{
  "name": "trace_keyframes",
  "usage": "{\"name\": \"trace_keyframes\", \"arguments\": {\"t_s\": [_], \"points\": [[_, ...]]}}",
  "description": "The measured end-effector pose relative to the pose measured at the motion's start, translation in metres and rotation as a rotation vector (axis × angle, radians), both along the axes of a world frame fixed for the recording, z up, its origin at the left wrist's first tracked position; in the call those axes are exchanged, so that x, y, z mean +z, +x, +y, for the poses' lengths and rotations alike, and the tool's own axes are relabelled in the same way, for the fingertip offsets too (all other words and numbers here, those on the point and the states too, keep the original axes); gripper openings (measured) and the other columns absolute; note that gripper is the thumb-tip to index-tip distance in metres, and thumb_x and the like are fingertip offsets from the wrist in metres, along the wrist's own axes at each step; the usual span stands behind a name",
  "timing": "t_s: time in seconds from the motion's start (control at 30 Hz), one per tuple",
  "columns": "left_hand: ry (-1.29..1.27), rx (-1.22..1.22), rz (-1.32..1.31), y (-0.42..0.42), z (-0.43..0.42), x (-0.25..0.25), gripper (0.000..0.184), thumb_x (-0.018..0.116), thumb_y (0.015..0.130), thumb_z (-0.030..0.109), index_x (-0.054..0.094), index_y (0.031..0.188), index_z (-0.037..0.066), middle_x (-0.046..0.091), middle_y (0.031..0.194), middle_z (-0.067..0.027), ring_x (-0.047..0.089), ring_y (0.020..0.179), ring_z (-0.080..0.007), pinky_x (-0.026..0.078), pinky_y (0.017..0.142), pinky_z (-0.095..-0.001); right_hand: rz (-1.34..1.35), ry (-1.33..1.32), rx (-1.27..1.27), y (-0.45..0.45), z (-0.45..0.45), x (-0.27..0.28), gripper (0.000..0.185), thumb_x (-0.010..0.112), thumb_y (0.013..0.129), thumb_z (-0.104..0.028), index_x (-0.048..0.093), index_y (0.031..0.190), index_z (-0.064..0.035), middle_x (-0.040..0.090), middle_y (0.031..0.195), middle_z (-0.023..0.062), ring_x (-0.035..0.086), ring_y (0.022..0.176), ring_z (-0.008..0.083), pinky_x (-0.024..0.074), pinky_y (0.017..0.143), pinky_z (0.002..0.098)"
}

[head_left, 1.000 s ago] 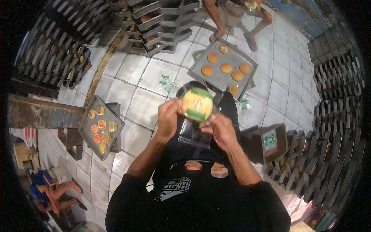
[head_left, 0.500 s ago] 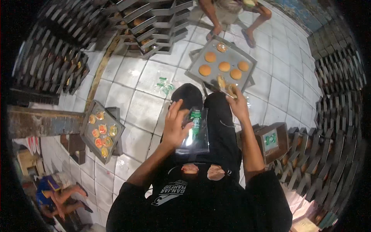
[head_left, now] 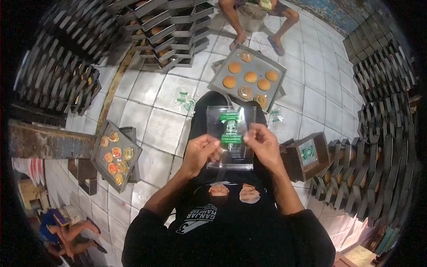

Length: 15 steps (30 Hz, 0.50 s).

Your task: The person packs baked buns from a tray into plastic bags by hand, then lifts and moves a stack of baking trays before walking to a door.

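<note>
A clear plastic bag (head_left: pixel 231 126) with green print lies over my lap, between my two hands. At its left side my left hand (head_left: pixel 200 153) has its fingers pinched on the plastic. My right hand (head_left: pixel 264 146) is closed on the bag's right side. Past my knees, a grey tray (head_left: pixel 278 74) holds several round buns (head_left: pixel 250 77), some of them wrapped in clear plastic, including a wrapped bun (head_left: pixel 260 101) at the near corner.
Another tray (head_left: pixel 100 161) of wrapped buns is on the tiled floor at left. A box (head_left: pixel 307 155) with green-printed bags is at right. Stacked trays (head_left: pixel 178 38) stand around. One person's legs (head_left: pixel 284 26) are beyond the bun tray; another person (head_left: pixel 62 229) sits at lower left.
The wrapped bun went from my hands to the tray's near edge, and my right hand let it go. Both hands are now back together on a flat bag over my lap.
</note>
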<state>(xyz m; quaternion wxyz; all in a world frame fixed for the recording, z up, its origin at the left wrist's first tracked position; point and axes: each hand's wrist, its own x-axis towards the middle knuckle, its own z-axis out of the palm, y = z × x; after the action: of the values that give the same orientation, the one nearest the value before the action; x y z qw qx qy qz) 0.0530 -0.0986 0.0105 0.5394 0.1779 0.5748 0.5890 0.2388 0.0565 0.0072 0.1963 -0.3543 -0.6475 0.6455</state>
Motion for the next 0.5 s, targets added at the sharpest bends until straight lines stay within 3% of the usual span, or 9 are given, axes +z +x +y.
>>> {"name": "trace_keyframes", "arguments": {"t_s": [0.07, 0.23, 0.3, 0.37, 0.43, 0.47, 0.5], "points": [[-0.029, 0.074, 0.135, 0.009, -0.009, -0.003, 0.018, 0.068, 0.096, 0.017, 0.064, 0.086, 0.002, 0.065, 0.074, -0.0047, 0.058, 0.061, -0.0097, 0.045, 0.053, -0.0233, 0.092, -0.049, -0.054, -0.001, -0.023, -0.002, 0.040, 0.075, 0.089, -0.012, 0.060, 0.123, 0.0031, 0.065, 0.089, 0.0023, 0.061, 0.085, 0.0101, 0.0506, 0.076, 0.0254], [-0.013, 0.197, 0.379, 0.023, -0.014, -0.024, 0.026, 0.075, 0.093, 0.018, 0.061, 0.076, 0.005, 0.060, 0.066, 0.0014, 0.050, 0.057, -0.0042, 0.037, 0.050, -0.0216, -0.130, -0.064, 0.058, 0.012, -0.034, -0.021, 0.027, 0.070, 0.094, -0.015, 0.065, 0.113, 0.0020, 0.065, 0.083, 0.0037, 0.061, 0.077, 0.0107, 0.0490, 0.068, 0.0267], [-0.080, 0.204, 0.439, 0.023, -0.015, -0.022, 0.028, 0.072, 0.095, 0.018, 0.060, 0.074, 0.005, 0.061, 0.067, 0.0008, 0.050, 0.057, -0.0047, 0.038, 0.050, -0.0230, -0.217, 0.151, -0.016, 0.015, -0.032, -0.022, 0.023, 0.065, 0.098, -0.021, 0.067, 0.106, 0.0008, 0.066, 0.078, 0.0082, 0.063, 0.075, 0.0121, 0.0497, 0.067, 0.0293], [-0.173, 0.139, 0.398, 0.020, -0.022, -0.011, 0.023, 0.073, 0.094, 0.017, 0.063, 0.078, 0.004, 0.064, 0.067, -0.0017, 0.055, 0.057, -0.0071, 0.041, 0.051, -0.0234, -0.175, 0.470, -0.138, 0.017, -0.017, -0.040, 0.021, 0.060, 0.101, -0.019, 0.070, 0.105, -0.0007, 0.070, 0.077, 0.0117, 0.064, 0.065, 0.0159, 0.0519, 0.062, 0.0332], [-0.303, -0.051, 0.720, 0.017, -0.024, -0.006, 0.041, 0.076, 0.091, 0.029, 0.059, 0.068, 0.000, 0.061, 0.057, -0.0072, 0.057, 0.057, -0.0141, 0.044, 0.054, -0.0318, -0.261, 0.385, -0.190, 0.018, 0.002, -0.002, 0.018, 0.059, 0.101, -0.013, 0.070, 0.107, -0.0001, 0.073, 0.082, 0.0113, 0.064, 0.064, 0.0131, 0.0522, 0.059, 0.0315], [-0.402, -0.269, 0.931, 0.009, -0.027, -0.013, 0.035, 0.077, 0.089, 0.030, 0.062, 0.084, -0.001, 0.072, 0.080, -0.0179, 0.070, 0.071, -0.0245, 0.052, 0.061, -0.0351, -0.192, 0.323, -0.218, 0.020, 0.012, -0.001, 0.017, 0.060, 0.100, -0.011, 0.070, 0.106, 0.0007, 0.073, 0.082, 0.0104, 0.064, 0.064, 0.0118, 0.0522, 0.059, 0.0298], [-0.407, -0.293, 0.924, 0.003, -0.028, -0.015, 0.035, 0.077, 0.089, 0.030, 0.062, 0.084, -0.001, 0.072, 0.080, -0.0179, 0.070, 0.071, -0.0245, 0.052, 0.061, -0.0351, -0.127, 0.259, -0.246, 0.021, 0.019, 0.001, 0.015, 0.060, 0.099, -0.008, 0.070, 0.106, 0.0015, 0.073, 0.082, 0.0094, 0.064, 0.064, 0.0105, 0.0521, 0.058, 0.0282]]}}
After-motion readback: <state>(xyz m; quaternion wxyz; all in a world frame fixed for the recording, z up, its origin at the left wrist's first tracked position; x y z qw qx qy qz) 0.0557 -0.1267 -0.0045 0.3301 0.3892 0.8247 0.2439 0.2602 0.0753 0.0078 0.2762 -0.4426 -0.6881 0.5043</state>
